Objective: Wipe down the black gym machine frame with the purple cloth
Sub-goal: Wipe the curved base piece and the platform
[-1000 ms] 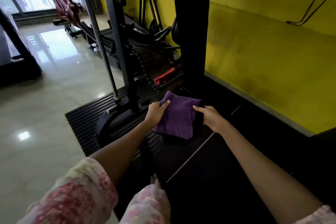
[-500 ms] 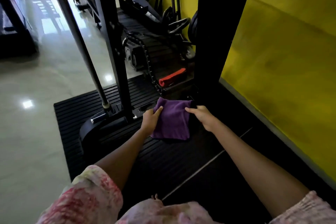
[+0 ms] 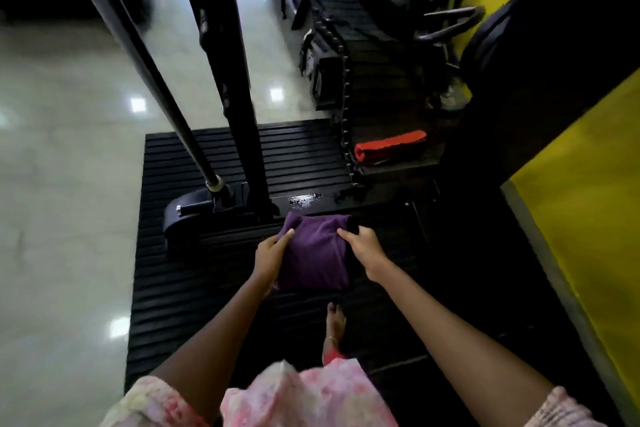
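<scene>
Both hands, left (image 3: 272, 253) and right (image 3: 363, 251), are gripping the purple cloth (image 3: 313, 258) folded thick, so it is likely skipping the wet patch (image 3: 304, 199) on the frame's base bar (image 3: 381, 196).

dim, blurred, glare on glossy floor (image 3: 69, 149)

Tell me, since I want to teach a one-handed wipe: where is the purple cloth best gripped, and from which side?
Probably the near, lower edge of the purple cloth, taken from the person's own side. It hangs folded into a thick pad between the left hand and right hand, which pinch its upper side edges; the bottom fold is bare and bulky enough to grasp.
</scene>
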`<action>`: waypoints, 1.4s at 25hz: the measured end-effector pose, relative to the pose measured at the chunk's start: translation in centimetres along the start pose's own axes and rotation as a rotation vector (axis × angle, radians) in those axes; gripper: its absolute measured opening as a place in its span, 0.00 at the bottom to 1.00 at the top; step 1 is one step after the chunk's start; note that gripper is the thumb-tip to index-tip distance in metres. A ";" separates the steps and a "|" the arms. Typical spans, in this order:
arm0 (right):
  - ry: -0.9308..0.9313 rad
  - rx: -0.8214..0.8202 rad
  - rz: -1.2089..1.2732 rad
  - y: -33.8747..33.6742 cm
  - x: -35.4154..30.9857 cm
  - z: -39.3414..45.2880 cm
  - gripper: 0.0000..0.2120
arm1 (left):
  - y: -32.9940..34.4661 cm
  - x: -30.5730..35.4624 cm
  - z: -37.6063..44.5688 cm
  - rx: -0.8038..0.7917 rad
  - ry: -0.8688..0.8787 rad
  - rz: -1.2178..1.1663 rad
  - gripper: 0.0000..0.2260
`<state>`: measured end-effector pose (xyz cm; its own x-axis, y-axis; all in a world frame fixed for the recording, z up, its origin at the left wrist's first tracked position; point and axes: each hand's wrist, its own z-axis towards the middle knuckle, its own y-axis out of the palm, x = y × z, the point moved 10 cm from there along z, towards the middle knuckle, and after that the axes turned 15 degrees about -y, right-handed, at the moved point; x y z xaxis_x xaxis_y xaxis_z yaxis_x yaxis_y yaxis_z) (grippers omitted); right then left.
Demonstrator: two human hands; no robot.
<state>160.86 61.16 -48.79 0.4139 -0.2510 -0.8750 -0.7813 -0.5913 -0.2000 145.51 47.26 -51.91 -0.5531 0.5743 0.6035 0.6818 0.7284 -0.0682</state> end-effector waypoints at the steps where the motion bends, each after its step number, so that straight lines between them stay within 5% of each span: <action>1: 0.022 -0.022 0.011 0.1 1.3 2.5 0.09 | 0.8 -0.3 1.2 0.006 -0.036 -0.046 0.06; 4: 0.165 -0.073 0.115 0.9 6.1 8.1 0.06 | 3.0 -1.9 5.6 -0.003 -0.097 -0.074 0.09; 8: 0.236 -0.198 0.070 3.5 15.0 17.4 0.15 | 3.8 -6.2 17.3 0.121 -0.123 -0.011 0.11; 15: -0.164 -0.193 -0.152 8.9 26.4 33.4 0.17 | 4.2 -11.8 36.7 0.200 0.028 0.018 0.13; 20: -0.334 -0.122 -0.180 14.0 29.2 45.1 0.17 | 3.3 -11.7 45.5 0.263 0.213 -0.238 0.15; 22: -0.452 -0.082 -0.511 16.0 29.1 48.2 0.25 | 2.1 -13.4 47.7 0.397 0.244 -0.288 0.13; 24: -0.780 -0.050 -0.884 19.4 27.9 47.3 0.33 | -0.6 -15.9 48.4 0.650 0.299 -0.300 0.11; 26: -0.964 -0.269 -1.058 24.7 29.2 45.1 0.34 | -2.9 -16.2 48.5 0.853 0.448 -0.205 0.19; 28: -0.985 -0.368 -1.261 27.5 31.8 44.7 0.30 | -3.2 -14.2 49.8 0.855 0.635 -0.036 0.26; 30: -0.995 -0.274 -1.359 28.3 31.2 45.4 0.29 | -2.6 -12.6 51.8 0.731 0.713 -0.050 0.31; 35: -0.946 -0.330 -1.340 30.6 29.6 48.6 0.26 | -2.8 -11.8 52.3 0.750 0.995 -0.026 0.32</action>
<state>126.50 72.87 -102.25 0.1582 0.9777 -0.1384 0.0435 -0.1469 -0.9882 125.07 58.05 -100.40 0.2634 0.2629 0.9282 0.0542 0.9566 -0.2863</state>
